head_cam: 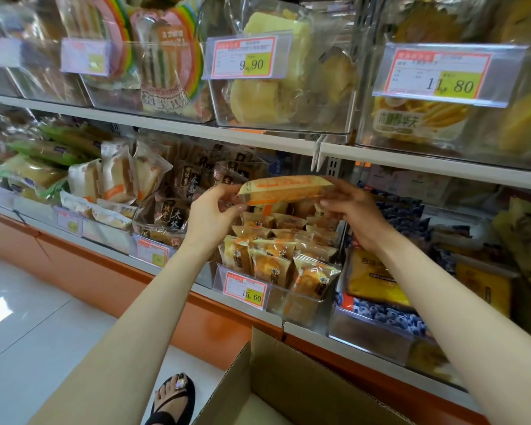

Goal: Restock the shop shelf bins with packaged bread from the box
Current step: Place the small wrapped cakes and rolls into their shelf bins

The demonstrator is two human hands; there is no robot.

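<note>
A packaged bread (284, 188) in a clear orange-printed wrapper is held flat between both hands, above a clear shelf bin (301, 297). My left hand (210, 214) pinches its left end and my right hand (354, 211) grips its right end. The bin holds several upright packs of the same bread (270, 262) and carries a 15.60 price tag (246, 289). An open cardboard box (276, 384) stands on the floor below the shelf; its inside is mostly out of view.
Neighbouring bins hold dark brown packs (178, 191), white toast packs (117, 179) and blueberry-printed packs (390, 314). The upper shelf (196, 130) carries bins of bread tagged 9.90 and 11.80. A sandalled foot (174, 397) stands left of the box on the tiled floor.
</note>
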